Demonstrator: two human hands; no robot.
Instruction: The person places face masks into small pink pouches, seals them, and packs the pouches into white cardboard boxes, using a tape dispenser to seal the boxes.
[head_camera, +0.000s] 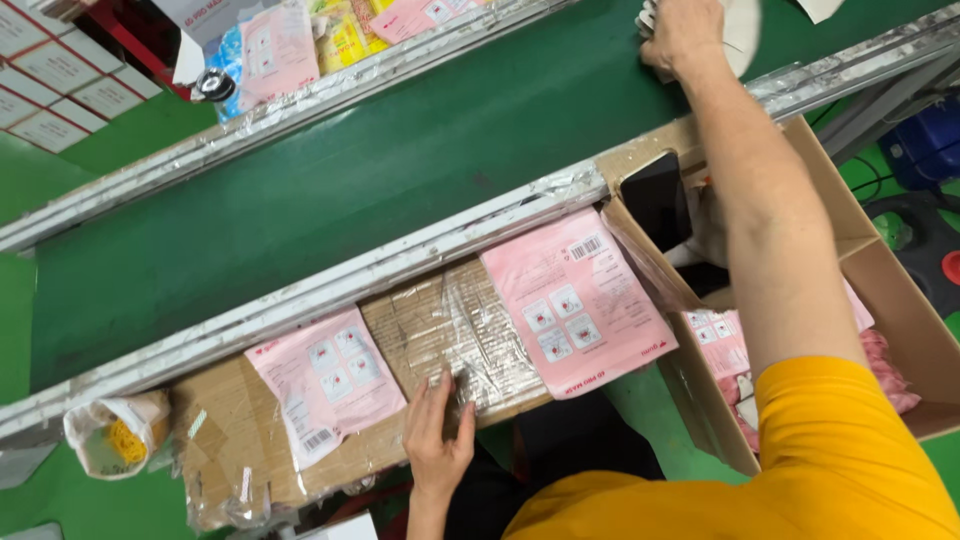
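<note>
1. The left hand (438, 440) lies flat, palm down, fingers together and pointing away from the person. It presses on a clear plastic wrap over a brown cardboard sheet (440, 330) that covers the bench.
2. The right arm in a yellow sleeve (830, 440) stretches straight out across the green conveyor belt (330, 190). The right hand (682, 35) is at the belt's far edge, curled over a white, flat, rounded object (742, 30); whether the fingers truly grip it cannot be told.
3. Two pink flat plastic packets with printed white squares lie on the cardboard: one (325, 385) just left of the left hand, the other (575, 300) just to its right, close under the belt's silver rail (300, 290).
4. One open brown cardboard box (900, 300) stands at the right, under the right arm, holding more pink packets (720, 340); their number cannot be counted.
5. One black flat device (657, 198) leans upright at the box's near corner.
6. One small white plastic bag with yellow contents (115, 435) sits at the bench's left end.
7. Beyond the belt lie further pink packets (275, 50), at least two.
</note>
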